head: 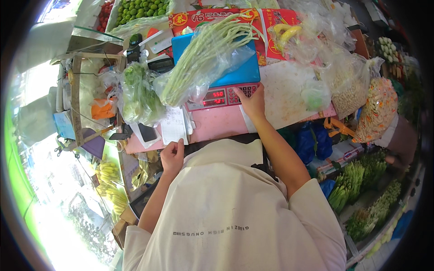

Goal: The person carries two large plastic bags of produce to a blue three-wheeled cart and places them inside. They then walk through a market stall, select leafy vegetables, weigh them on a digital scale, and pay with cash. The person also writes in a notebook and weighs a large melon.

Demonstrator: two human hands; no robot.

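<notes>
A blue-topped digital scale (220, 79) with a red keypad and lit red digits stands on the counter. Long beans (200, 57) in a clear plastic bag lie slantwise across its pan. My right hand (252, 103) is at the keypad's right part, thumb over the keys and apart from the fingers, holding nothing. Curled in a loose fist, my left hand (172, 157) rests by the lower edge of a written paper pad (173, 127); whether it touches the paper is unclear. Bagged leafy greens (139, 95) lie left of the scale, above a dark phone (147, 132).
Bananas (288, 34) in plastic lie at the upper right. Bags of peanuts (349, 88) and of pale, orange-flecked food (378, 108) line the right side. A wooden frame (78, 98) stands left. Limes (140, 10) fill a box beyond. Another person's arm (401, 142) shows far right.
</notes>
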